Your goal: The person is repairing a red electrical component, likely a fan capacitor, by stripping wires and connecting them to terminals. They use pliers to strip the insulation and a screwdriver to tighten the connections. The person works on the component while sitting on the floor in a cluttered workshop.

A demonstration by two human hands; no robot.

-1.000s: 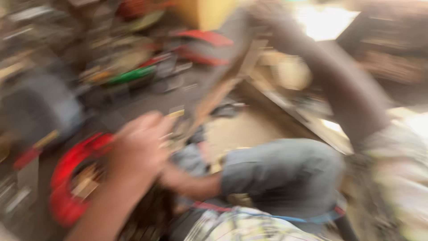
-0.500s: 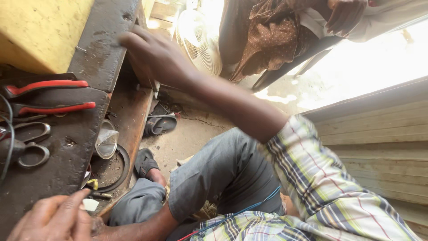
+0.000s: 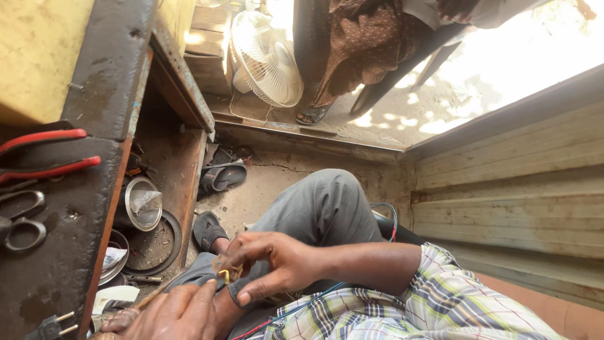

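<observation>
My right hand (image 3: 270, 264) reaches in from the plaid sleeve and pinches a small brown part with a yellow bit (image 3: 223, 275) over my lap. My left hand (image 3: 170, 311) sits at the bottom edge, its fingers curled, meeting the same part from below. A thin brown rod (image 3: 148, 299) sticks out beside the left hand; whether the hand grips it is unclear. My knee in grey trousers (image 3: 327, 208) rises just behind the hands.
A dark workbench (image 3: 69, 252) on the left carries red-handled pliers (image 3: 44, 154), scissors (image 3: 22, 220) and a plug (image 3: 53, 324). Below it are a metal bowl (image 3: 141, 203) and sandals (image 3: 220, 176). A white fan (image 3: 267, 56) and another person's legs (image 3: 352, 56) stand behind. A corrugated wall (image 3: 509, 189) is at the right.
My right hand has come down from the bench edge to my lap and now pinches the small part. My left hand has moved in to meet it.
</observation>
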